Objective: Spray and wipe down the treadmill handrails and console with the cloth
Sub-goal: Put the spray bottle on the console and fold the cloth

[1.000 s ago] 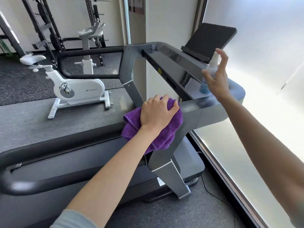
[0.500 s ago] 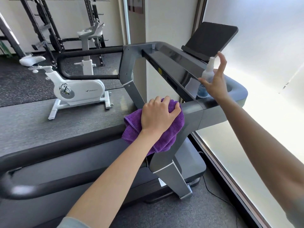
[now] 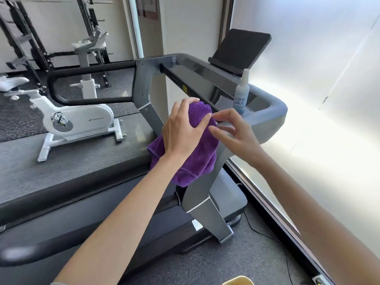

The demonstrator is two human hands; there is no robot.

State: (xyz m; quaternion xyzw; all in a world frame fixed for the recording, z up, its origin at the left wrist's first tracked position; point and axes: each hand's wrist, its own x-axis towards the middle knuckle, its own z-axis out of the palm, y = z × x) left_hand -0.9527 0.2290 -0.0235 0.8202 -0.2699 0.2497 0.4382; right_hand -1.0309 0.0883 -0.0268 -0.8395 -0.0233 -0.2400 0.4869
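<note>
A purple cloth (image 3: 197, 161) drapes over the near end of the grey treadmill console (image 3: 267, 112), where the near black handrail (image 3: 61, 192) meets the upright. My left hand (image 3: 183, 132) presses on top of the cloth and grips it. My right hand (image 3: 232, 136) hovers just right of the cloth with fingers spread, fingertips touching its edge. A white spray bottle (image 3: 241, 93) with a blue base stands upright on the console, free of both hands. A dark tablet-like screen (image 3: 240, 50) leans at the console's far side. The far handrail (image 3: 88, 70) loops at the left.
A white exercise bike (image 3: 72, 122) stands on the dark floor left of the treadmill, with weight racks (image 3: 24, 38) behind it. A frosted window wall (image 3: 318, 99) runs along the right. A black cable (image 3: 267, 233) lies on the floor by the treadmill base. A yellow object (image 3: 238, 280) shows at the bottom edge.
My right hand let go of the spray bottle, which now stands on the console, and moved down left to the cloth. My left hand with the cloth shifted slightly up the rail.
</note>
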